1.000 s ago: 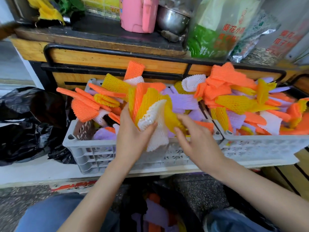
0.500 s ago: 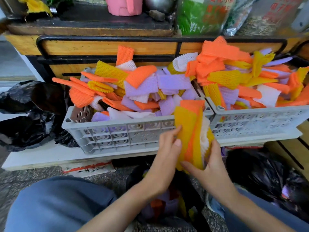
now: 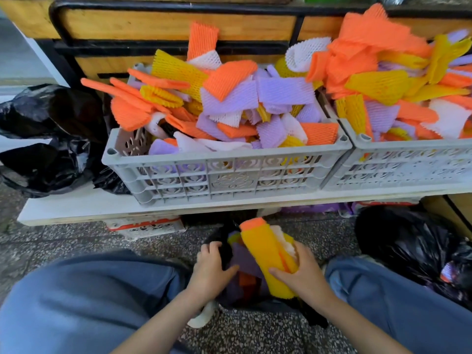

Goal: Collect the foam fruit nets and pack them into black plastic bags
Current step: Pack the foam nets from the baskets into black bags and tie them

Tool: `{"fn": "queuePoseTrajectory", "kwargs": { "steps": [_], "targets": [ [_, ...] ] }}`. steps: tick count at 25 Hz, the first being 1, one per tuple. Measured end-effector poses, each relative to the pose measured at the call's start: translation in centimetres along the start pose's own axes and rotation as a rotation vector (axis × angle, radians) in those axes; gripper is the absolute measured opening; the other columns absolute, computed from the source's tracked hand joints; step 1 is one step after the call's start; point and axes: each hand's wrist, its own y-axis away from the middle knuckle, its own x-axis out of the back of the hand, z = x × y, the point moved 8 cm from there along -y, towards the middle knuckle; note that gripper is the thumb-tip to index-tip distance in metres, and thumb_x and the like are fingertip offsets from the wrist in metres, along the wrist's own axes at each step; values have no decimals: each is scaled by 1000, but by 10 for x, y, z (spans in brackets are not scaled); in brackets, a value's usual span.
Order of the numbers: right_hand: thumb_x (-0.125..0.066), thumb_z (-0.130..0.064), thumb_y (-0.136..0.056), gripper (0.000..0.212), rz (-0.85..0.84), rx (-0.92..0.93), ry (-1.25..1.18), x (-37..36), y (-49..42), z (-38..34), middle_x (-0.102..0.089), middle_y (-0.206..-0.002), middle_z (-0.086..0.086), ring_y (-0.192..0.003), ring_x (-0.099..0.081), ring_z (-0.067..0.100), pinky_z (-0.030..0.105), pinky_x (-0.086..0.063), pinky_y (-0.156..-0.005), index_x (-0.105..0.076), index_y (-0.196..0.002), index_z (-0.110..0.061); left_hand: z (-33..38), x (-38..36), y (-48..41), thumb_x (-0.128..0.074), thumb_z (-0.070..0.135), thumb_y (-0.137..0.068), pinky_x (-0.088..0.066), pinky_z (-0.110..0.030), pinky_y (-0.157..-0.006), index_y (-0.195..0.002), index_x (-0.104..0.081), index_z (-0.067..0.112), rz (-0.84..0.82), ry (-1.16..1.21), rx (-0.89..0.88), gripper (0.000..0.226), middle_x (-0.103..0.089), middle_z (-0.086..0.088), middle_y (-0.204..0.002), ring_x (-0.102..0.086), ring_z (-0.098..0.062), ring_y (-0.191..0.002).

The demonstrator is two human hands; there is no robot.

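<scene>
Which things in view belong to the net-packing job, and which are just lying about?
Job:
bundle of nets, gripped by the right hand
open black bag, held by the left hand
left grey crate and right grey crate, full of loose nets

Lying about:
red-and-white crate under the shelf
wooden counter behind

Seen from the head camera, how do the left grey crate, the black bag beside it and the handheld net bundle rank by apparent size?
1. left grey crate
2. black bag
3. net bundle in the right hand: smallest, even though it is nearest the camera
</scene>
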Motion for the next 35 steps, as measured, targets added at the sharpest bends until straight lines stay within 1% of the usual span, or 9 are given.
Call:
{"fn": "queuePoseTrajectory", "kwargs": {
  "steps": [3, 6, 8, 11, 17, 21, 26, 32, 35],
  "targets": [
    [-75, -46, -72, 80, -195, -23, 13, -35, -7, 12, -45, -121, -8, -107, -49, 9, 28, -45, -86, -31, -135, -25, -15, -8, -10, -62, 28, -90, -47, -27, -77, -118, -51, 11, -26, 158, 63, 35, -59, -3, -103, -58, -16, -95],
    [-72, -56, -68, 79, -296, -28, 90, -52, -18, 17, -49, -122, -7, -105, -54, 12, 33, -50, -86, -32, -130, -27, -24, 3, -14, -61, 15, -90, -51, -47, -78, -89, -57, 18, 119, 396, 98, 5, -63, -9, -78, -64, -22, -74],
    [-72, -50, -72, 68, -353, -7, 243, -50, -30, 15, -51, -117, -5, -102, -54, 13, 32, -47, -82, -36, -125, -25, -31, 12, -17, -60, 13, -91, -53, -51, -75, -89, -57, 16, 187, 562, 134, 5, -64, -14, -76, -65, -27, -72],
    [-69, -48, -75, 80, -423, -12, 602, -41, -53, 20, -45, -132, 3, -116, -51, 22, 33, -45, -88, -30, -139, -20, -40, 19, -25, -59, 13, -92, -55, -35, -65, -102, -58, 2, 222, 796, 199, 15, -63, -9, -71, -63, -17, -65],
    [-69, -38, -77, 77, 29, -90, 557, 20, -85, -19, -45, -133, 10, -120, -48, 29, 38, -44, -91, -29, -137, -10, -29, 23, -26, -56, 16, -93, -49, -28, -62, -85, -58, 16, 214, 974, 209, 8, -59, 1, -64, -59, -12, -59],
    [-74, -37, -75, 66, -301, 101, 293, -15, -51, -59, -54, -109, -7, -93, -56, 11, 21, -44, -71, -37, -128, -25, -33, 25, -30, -53, 18, -95, -49, -28, -61, -88, -58, 16, 236, 989, 240, 9, -60, 2, -70, -57, -8, -62],
    [-71, -35, -80, 67, -535, 4, 358, -45, -67, -27, -54, -120, -4, -102, -55, 12, 23, -46, -80, -37, -136, -22, -37, 28, -29, -53, 15, -95, -47, -23, -54, -84, -58, 17, 294, 989, 264, 12, -57, 3, -64, -54, -11, -61],
    [-72, -34, -75, 72, 147, -38, 678, -20, -114, -30, -45, -127, 13, -118, -46, 33, 40, -41, -93, -35, -130, -8, -36, 21, -31, -54, 12, -94, -46, -33, -58, -80, -58, 15, 250, 1026, 282, 15, -54, 6, -48, -52, -8, -47],
    [-69, -27, -80, 63, 87, 71, 722, -71, -100, -32, -43, -131, 9, -123, -43, 28, 35, -36, -98, -33, -130, -11, -34, 25, -33, -53, 14, -95, -47, -30, -57, -84, -59, 17, 254, 1019, 266, 13, -55, 6, -54, -54, -11, -52]
  ]
}}
